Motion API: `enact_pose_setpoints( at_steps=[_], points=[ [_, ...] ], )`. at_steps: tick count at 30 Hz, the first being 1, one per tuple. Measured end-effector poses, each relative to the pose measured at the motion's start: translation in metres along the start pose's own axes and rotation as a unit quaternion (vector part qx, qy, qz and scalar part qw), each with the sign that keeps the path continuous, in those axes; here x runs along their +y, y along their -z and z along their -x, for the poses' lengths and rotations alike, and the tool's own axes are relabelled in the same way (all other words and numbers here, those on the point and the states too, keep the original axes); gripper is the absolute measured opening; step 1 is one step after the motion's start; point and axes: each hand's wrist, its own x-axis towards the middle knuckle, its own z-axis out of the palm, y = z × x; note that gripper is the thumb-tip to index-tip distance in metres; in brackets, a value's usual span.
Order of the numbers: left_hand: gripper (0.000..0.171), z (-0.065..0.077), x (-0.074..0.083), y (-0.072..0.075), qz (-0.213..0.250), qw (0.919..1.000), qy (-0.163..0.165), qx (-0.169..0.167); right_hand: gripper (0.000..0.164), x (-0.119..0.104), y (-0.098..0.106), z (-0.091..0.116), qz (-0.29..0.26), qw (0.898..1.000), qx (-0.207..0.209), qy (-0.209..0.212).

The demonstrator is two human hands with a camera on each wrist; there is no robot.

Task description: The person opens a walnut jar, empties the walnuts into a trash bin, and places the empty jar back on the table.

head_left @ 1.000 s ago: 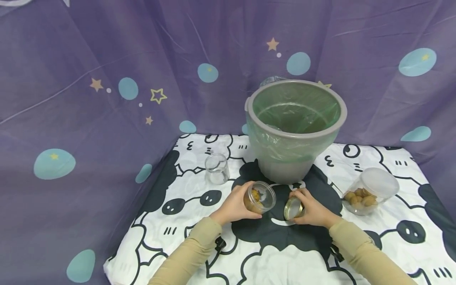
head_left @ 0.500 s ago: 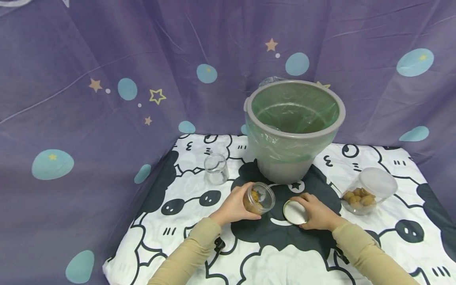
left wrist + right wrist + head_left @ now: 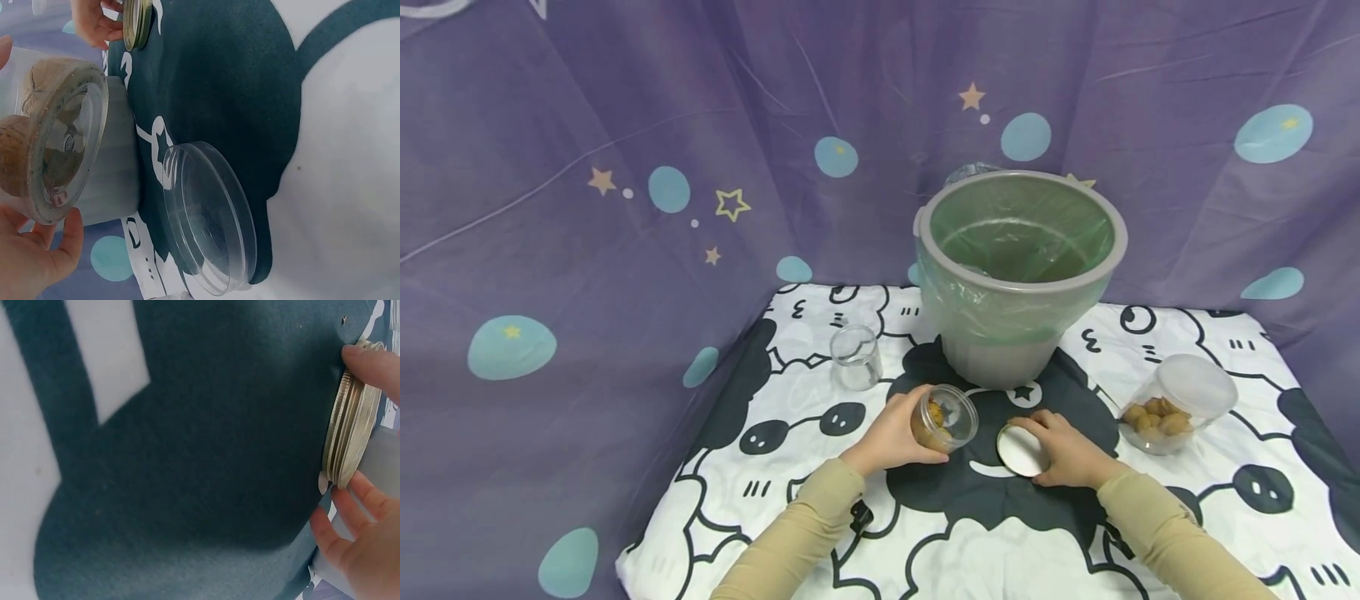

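Over printed cloth (image 3: 970, 558), a jar (image 3: 946, 422) is gripped by the left hand (image 3: 895, 433), a lid (image 3: 1022, 451) by the right hand (image 3: 1069, 451); the jar, probably light and slick, is best cupped mid-wall.

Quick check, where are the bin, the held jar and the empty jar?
Bin (image 3: 996, 364): head view, lower wall.
Held jar (image 3: 69, 144): left wrist view, base.
Empty jar (image 3: 856, 367): head view, side wall.

Head view from above, facing forward-down, wrists close, lid (image 3: 1022, 451) shared
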Motion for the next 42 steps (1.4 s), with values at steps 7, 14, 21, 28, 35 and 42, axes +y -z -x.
enact_pose_setpoints(
  at_steps=[7, 14, 21, 28, 35, 42],
  points=[
    [0.097, -0.002, 0.001, 0.001, 0.003, 1.0, 0.002, 0.0, 0.086, 0.0, 0.002, 0.001, -0.007, 1.0, -0.01, -0.01],
    [0.096, 0.0, 0.0, -0.001, -0.002, 1.0, 0.0, 0.008, 0.083, -0.004, 0.011, 0.001, -0.021, 1.0, 0.011, -0.008],
    [0.097, 0.002, -0.001, -0.001, 0.003, 0.9999, 0.002, 0.014, 0.064, -0.008, 0.034, -0.003, -0.036, 0.995, 0.086, -0.044],
    [0.099, 0.0, -0.001, 0.001, -0.002, 0.9999, 0.005, 0.016, 0.042, -0.008, 0.065, -0.007, -0.035, 0.967, 0.251, -0.033],
    [0.098, -0.001, 0.0, 0.004, 0.0, 0.9999, 0.002, 0.017, 0.035, -0.012, 0.102, -0.019, -0.062, 0.889, 0.451, 0.046],
    [0.099, -0.003, -0.001, 0.005, -0.003, 0.9997, -0.007, 0.023, 0.053, -0.018, 0.141, -0.037, -0.057, 0.856, 0.51, 0.06]
  ],
)
